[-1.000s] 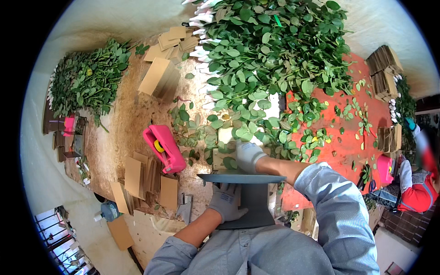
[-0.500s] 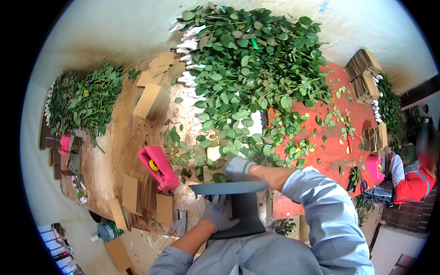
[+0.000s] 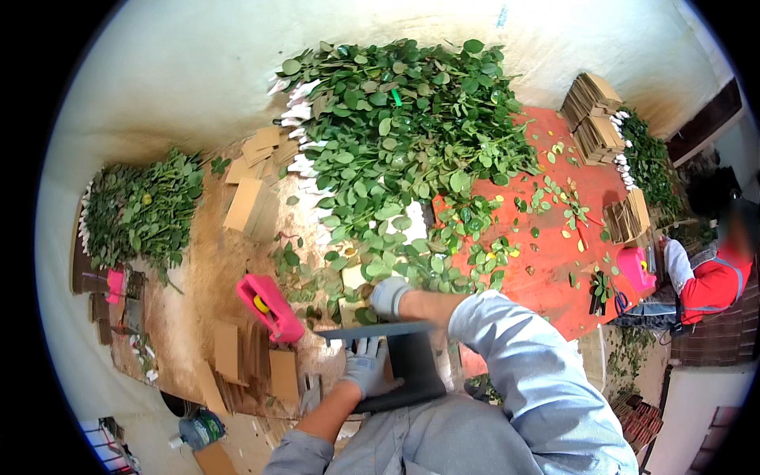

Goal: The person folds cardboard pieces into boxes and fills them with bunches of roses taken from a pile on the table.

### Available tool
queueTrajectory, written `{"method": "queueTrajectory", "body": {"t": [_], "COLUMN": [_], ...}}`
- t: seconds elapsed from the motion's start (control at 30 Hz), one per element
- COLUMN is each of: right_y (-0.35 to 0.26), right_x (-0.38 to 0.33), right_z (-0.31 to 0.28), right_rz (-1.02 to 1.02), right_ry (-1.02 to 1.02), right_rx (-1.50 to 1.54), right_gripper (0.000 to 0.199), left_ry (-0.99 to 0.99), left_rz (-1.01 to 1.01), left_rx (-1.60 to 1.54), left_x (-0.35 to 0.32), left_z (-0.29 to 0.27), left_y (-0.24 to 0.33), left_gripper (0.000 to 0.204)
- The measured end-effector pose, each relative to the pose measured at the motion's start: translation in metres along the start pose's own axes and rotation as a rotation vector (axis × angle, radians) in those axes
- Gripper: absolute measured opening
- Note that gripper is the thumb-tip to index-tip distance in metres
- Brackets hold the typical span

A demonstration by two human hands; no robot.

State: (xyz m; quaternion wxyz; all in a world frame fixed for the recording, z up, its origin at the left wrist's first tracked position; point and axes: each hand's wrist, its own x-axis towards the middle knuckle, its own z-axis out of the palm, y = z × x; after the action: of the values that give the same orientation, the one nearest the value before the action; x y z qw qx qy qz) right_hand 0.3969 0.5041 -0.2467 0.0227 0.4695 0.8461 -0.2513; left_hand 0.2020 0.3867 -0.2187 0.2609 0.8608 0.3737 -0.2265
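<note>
My left hand (image 3: 366, 372), in a pale grey glove, lies with its fingers stretched out against a black stand (image 3: 413, 368) close to my body. Along the top of that stand runs a long grey bar (image 3: 376, 330), above my left fingertips. On the far side of the bar, my right hand (image 3: 389, 298), also gloved, is curled down beside loose green leaves (image 3: 384, 259). Its fingertips are hidden, so what it grips cannot be made out. A pink tape dispenser (image 3: 271, 309) with a yellow roll stands left of the hands.
A large pile of leafy stems (image 3: 412, 119) with white-wrapped ends fills the back. More stems (image 3: 142, 202) lie at far left. Cardboard pieces (image 3: 229, 352) stand near left; cardboard stacks (image 3: 594, 119) are at right. A person in a red vest (image 3: 716, 293) works at the right edge.
The whole view has shifted, with the stem pile now lower and more to the left in it. Both hands keep nearly the same places at the black stand.
</note>
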Motion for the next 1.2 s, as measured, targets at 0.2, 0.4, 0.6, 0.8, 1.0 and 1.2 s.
{"method": "queueTrajectory", "body": {"t": [0.2, 0.4, 0.6, 0.8, 1.0, 1.2], "right_y": [0.011, -0.058, -0.120, -0.110, -0.003, 0.115], "right_x": [-0.029, -0.128, -0.173, -0.167, -0.130, -0.068], "right_z": [-0.075, -0.157, -0.100, -0.102, -0.136, -0.112], "right_rz": [0.353, 0.154, -0.223, -0.228, 0.225, 0.402], "right_ry": [0.072, 1.079, 0.580, 0.627, 0.634, 0.588], "right_rx": [0.240, 0.615, 0.485, 0.497, 0.485, 0.140], "right_gripper": [0.046, 0.014, 0.013, 0.013, 0.020, 0.023], "left_ry": [0.098, 0.070, 0.164, 0.193, 0.481, 0.581], "left_rz": [0.059, 0.044, 0.128, 0.107, 0.145, 0.210], "left_rx": [-0.142, -0.381, -0.448, -0.124, 0.017, 0.064], "left_x": [-0.007, -0.031, -0.096, -0.105, -0.095, -0.092], "left_z": [-0.007, -0.015, -0.048, -0.026, 0.005, -0.001], "left_y": [-0.014, -0.031, -0.004, 0.034, 0.030, 0.033], "left_gripper": [0.091, 0.075, 0.060, 0.038, 0.013, 0.009]}}
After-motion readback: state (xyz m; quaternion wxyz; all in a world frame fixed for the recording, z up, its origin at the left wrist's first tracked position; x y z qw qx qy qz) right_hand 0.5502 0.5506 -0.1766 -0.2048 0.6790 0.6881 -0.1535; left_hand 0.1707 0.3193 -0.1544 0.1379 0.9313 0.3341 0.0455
